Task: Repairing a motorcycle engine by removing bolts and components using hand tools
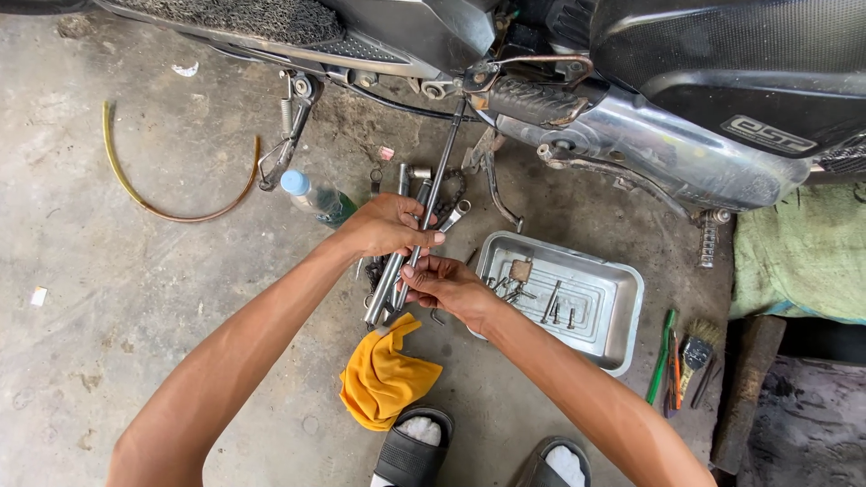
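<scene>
Landmark: metal tray point(622, 311) on the concrete floor point(117, 298), bolts and small parts point(552, 302) inside it. Yellow rag point(383, 379) lies left-below the tray. Plastic bottle point(316, 198) sits well left-above it, curved hose point(171, 203) further left. Green-handled tools point(665, 356) and brush point(698, 347) are just right of the tray. Scooter point(631, 81) stands above it. Green cloth point(798, 257) is far right.

The left hand point(390, 225) grips a long thin metal rod point(433, 203) that goes up to the motorbike point(631, 81). The right hand point(442, 284) pinches the rod lower down. A yellow cloth point(383, 379) lies just below the hands. A metal tray point(622, 307) with bolts sits beside them.
</scene>
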